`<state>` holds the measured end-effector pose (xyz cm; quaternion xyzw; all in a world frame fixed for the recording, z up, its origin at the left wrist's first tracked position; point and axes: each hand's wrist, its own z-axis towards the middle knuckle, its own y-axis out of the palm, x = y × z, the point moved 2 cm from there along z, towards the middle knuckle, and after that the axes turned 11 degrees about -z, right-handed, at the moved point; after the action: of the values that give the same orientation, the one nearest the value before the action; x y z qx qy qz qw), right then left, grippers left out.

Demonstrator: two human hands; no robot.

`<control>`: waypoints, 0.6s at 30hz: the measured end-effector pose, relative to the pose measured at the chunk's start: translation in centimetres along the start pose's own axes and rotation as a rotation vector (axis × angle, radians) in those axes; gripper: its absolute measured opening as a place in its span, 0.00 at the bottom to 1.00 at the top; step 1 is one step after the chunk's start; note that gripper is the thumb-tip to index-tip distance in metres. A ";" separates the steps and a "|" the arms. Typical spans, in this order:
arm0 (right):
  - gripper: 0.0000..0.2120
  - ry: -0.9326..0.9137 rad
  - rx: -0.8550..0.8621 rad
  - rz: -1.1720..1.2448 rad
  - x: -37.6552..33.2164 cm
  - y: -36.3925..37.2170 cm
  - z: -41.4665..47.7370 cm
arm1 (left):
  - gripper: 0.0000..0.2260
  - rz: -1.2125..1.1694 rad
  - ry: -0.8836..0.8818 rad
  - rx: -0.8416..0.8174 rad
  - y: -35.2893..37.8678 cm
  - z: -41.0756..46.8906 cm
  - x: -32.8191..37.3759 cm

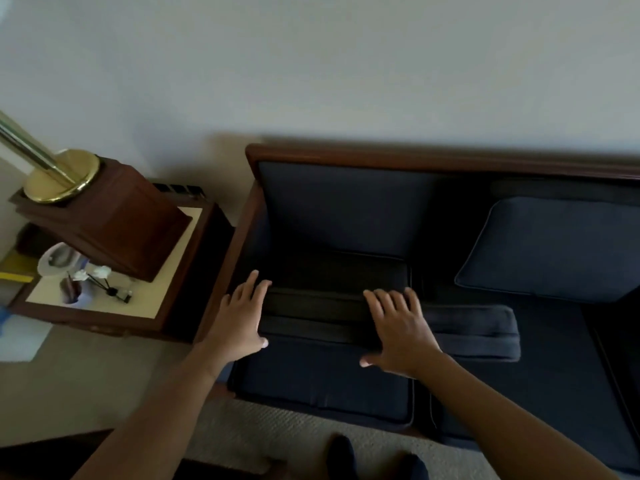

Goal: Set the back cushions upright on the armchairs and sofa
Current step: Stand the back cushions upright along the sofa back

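Facing a navy sofa (pixel 346 209) beside a side table (pixel 180 271).

Dark navy back cushion (pixel 381 317) lies flat on my sofa's (pixel 346 157) left seat, front edge facing me. Second piped back cushion (pixel 554 247) leans tilted at right.

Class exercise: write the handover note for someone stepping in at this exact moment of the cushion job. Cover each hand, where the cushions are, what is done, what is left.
Left hand: open, fingers spread at the left end of the flat cushion.
Right hand: open, palm down on the same cushion's front edge.
That cushion lies flat on the sofa seat, left section, not yet gripped.
Right cushion: leaning tilted against the backrest, not fully upright.
Done: nothing confirmed here.
Left: raise the flat cushion, straighten the right one. Armchairs are out of view.
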<state>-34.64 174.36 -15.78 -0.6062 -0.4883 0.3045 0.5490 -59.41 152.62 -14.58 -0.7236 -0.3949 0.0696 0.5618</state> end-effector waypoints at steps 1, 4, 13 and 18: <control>0.61 -0.033 -0.019 -0.021 -0.8 0.0 0.5 | 0.57 0.018 0.019 0.023 0.2 0.1 -0.3; 0.56 -0.001 -0.014 0.021 -2.5 -0.1 0.9 | 0.50 -0.117 0.068 0.089 0.6 0.0 -1.4; 0.44 0.065 0.214 0.208 1.9 -1.1 -2.8 | 0.42 -0.152 0.252 0.235 -2.8 -2.2 3.5; 0.45 0.103 0.396 0.417 7.1 -3.0 -6.0 | 0.37 -0.116 0.397 0.295 -9.9 -3.8 12.4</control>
<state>-27.58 178.50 -10.46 -0.5892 -0.2558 0.4691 0.6061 -53.84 158.37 -0.35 -0.6092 -0.3034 -0.0494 0.7310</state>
